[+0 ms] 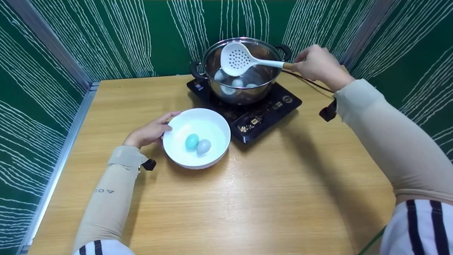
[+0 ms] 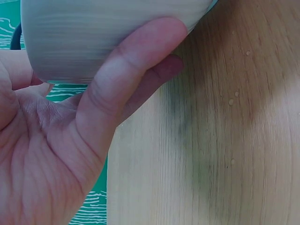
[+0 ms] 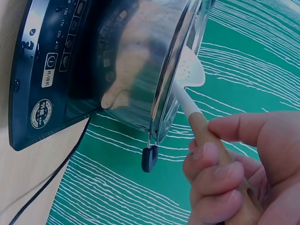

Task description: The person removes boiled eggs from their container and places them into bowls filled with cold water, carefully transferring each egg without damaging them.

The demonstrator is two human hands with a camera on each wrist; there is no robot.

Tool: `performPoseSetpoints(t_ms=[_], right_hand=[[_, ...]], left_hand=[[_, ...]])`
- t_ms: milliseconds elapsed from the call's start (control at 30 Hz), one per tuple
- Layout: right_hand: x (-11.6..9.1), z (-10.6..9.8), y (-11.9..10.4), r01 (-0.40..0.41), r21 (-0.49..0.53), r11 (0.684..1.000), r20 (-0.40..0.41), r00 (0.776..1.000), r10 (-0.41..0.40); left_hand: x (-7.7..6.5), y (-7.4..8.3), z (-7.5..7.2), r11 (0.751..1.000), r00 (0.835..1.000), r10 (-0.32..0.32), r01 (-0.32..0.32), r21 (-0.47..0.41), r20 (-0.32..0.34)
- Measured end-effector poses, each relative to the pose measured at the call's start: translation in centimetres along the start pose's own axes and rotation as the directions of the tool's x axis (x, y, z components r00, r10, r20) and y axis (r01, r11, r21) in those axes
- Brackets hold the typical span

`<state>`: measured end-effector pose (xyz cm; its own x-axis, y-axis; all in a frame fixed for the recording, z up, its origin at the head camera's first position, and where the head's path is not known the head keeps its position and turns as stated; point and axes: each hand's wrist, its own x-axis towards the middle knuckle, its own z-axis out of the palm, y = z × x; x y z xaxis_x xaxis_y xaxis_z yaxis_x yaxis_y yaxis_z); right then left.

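Note:
My left hand (image 1: pixel 150 131) grips the left side of a white bowl (image 1: pixel 219 152), the thumb at its rim. Inside the bowl a turquoise egg (image 1: pixel 191 141) and a pale egg (image 1: pixel 204 146) lie touching. In the left wrist view, the bowl's outer wall (image 2: pixel 70 37) is against the hand; whether its base touches the table I cannot tell. My right hand (image 1: pixel 315 65) holds a white skimmer (image 1: pixel 236 58) by its wooden handle (image 3: pixel 201 126). The skimmer's perforated head, with nothing on it, is over a steel pot (image 1: pixel 244 92) where several pale eggs (image 1: pixel 237 83) lie.
The pot stands on a black induction cooker (image 1: pixel 247 124), its cord (image 1: pixel 311 82) running off to the right. Black side handles (image 1: pixel 196 70) stick out from the pot. Water drops dot the wooden table (image 1: pixel 247 198). Green walls (image 1: pixel 124 39) with white lines stand behind and at both sides.

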<state>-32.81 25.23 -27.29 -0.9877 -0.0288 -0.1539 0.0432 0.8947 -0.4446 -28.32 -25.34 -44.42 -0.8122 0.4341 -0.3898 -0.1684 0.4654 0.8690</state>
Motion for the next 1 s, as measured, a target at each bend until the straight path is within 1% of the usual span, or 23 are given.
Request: performPoseSetpoints(t_ms=[100, 233, 533, 700, 867, 1000], right_hand=[[0.1, 0.2, -0.2, 0.003, -0.050, 0.999, -0.023, 1.000, -0.004], [0.0, 0.5, -0.5, 0.008, -0.086, 0.996, -0.046, 0.999, -0.012], [0.4, 0.9, -1.2, 0.012, -0.188, 0.982, -0.040, 0.999, -0.020], [0.8, 1.5, -1.7, 0.020, -0.209, 0.978, -0.028, 0.999, -0.027], [0.9, 2.0, -2.9, 0.034, -0.228, 0.973, -0.008, 0.999, -0.037], [0.8, 2.2, -3.8, 0.043, -0.223, 0.974, 0.009, 0.999, -0.042]], left_hand=[[0.0, 0.0, 0.0, 1.000, 1.000, -0.002, 0.002, 0.003, 0.001], [0.1, 0.0, 0.0, 1.000, 1.000, -0.006, 0.006, 0.000, 0.004], [0.1, 0.0, 0.0, 1.000, 1.000, 0.001, -0.001, -0.017, 0.010], [0.1, 0.0, 0.1, 1.000, 1.000, 0.002, -0.002, -0.017, 0.003], [0.0, 0.0, 0.2, 1.000, 1.000, 0.004, -0.004, -0.025, 0.005], [0.0, -0.1, 0.2, 1.000, 1.000, 0.002, -0.002, -0.021, 0.002]])
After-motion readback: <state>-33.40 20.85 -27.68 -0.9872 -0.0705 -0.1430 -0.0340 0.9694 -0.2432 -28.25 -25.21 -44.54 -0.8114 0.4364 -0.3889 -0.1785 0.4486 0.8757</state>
